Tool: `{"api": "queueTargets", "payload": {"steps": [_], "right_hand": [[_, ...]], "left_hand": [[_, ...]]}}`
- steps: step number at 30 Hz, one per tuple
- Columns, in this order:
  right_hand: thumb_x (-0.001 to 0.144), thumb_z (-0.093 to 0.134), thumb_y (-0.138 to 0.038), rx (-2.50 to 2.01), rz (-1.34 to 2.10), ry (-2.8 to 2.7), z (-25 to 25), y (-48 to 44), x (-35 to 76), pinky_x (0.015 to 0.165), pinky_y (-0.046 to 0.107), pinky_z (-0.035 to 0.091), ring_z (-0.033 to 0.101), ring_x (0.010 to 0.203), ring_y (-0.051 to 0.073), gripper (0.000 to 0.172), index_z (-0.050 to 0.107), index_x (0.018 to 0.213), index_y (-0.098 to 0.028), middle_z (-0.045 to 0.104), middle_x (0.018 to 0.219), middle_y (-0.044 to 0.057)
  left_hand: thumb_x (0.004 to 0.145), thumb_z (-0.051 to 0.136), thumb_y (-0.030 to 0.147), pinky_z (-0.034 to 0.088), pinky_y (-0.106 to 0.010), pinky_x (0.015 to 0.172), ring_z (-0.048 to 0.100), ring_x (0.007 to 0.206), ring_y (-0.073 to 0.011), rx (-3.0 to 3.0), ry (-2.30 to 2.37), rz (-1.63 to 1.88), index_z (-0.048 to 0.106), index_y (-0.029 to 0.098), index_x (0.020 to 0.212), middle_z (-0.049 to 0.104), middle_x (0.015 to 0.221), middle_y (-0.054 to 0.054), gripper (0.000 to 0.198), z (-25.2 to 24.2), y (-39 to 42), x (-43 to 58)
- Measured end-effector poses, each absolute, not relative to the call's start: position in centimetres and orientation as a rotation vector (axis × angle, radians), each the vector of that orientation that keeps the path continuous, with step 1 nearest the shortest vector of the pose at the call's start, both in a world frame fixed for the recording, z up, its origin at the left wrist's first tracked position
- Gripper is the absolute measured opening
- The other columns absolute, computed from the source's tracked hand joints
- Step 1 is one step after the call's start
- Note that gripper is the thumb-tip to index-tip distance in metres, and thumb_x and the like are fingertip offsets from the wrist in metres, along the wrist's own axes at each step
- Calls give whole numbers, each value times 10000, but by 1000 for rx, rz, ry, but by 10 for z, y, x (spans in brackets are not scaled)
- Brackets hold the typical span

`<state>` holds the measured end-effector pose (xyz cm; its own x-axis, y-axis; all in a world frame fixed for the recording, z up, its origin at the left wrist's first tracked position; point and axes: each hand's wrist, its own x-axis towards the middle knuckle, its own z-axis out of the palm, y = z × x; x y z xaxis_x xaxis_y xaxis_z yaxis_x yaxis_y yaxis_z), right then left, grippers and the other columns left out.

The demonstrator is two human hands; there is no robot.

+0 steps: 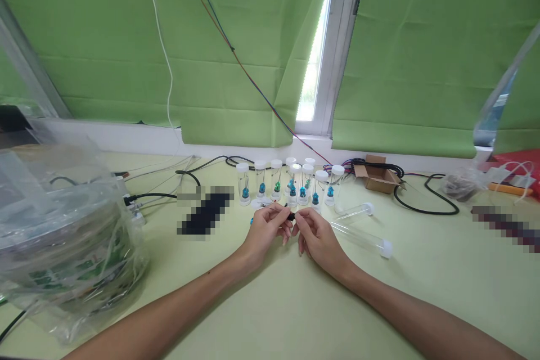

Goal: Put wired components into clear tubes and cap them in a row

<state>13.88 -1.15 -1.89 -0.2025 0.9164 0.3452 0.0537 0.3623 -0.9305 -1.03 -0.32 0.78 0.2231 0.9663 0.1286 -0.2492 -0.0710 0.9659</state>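
Between my fingertips, in front of the row of tubes, is a small black piece [291, 216]; its exact kind is too small to make out. My left hand [266, 230] pinches it from the left. From the right, my right hand [317, 234] has thumb and fingers closed at its other end. Just beyond stand several clear tubes [277, 178] with white caps, each with a small blue or green figure inside. A bit of blue [252, 221] shows beside my left hand, and a white round piece [260, 202] lies partly hidden behind it.
Two clear capped tubes [367, 241] lie right of my hands. A large plastic-wrapped bundle [71, 247] fills the left side. Black cables [426, 202] and a small open cardboard box [377, 179] are at the back right. A pixelated dark object [206, 212] lies left of the tubes.
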Motion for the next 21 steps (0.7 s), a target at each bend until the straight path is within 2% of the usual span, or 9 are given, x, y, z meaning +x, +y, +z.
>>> {"api": "queueTargets", "payload": {"steps": [3, 10, 21], "right_hand": [[902, 537, -482, -877, 1008, -1549, -21, -10, 139, 422, 232, 451, 553, 470, 99, 292, 491, 1034, -226, 605, 780, -21], [923, 518, -454, -883, 991, -1577, -20, -11, 140, 417, 230, 428, 539, 462, 92, 241, 515, 943, -214, 600, 796, -12], [949, 401, -568, -921, 1005, -1604, -20, -11, 139, 379, 225, 381, 500, 390, 96, 438, 511, 722, -210, 571, 601, -31]], "left_hand": [[754, 736, 404, 408, -229, 453, 551, 513, -120, 1159, 806, 1227, 622, 152, 736, 604, 590, -12, 277, 8, -2, -10], [774, 721, 405, 414, -233, 466, 558, 520, -123, 1194, 809, 1209, 612, 152, 745, 602, 594, -14, 277, 8, -3, -11], [779, 709, 439, 435, -241, 472, 559, 522, -123, 1273, 809, 1191, 609, 153, 738, 604, 625, -17, 306, 7, -5, -11]]}}
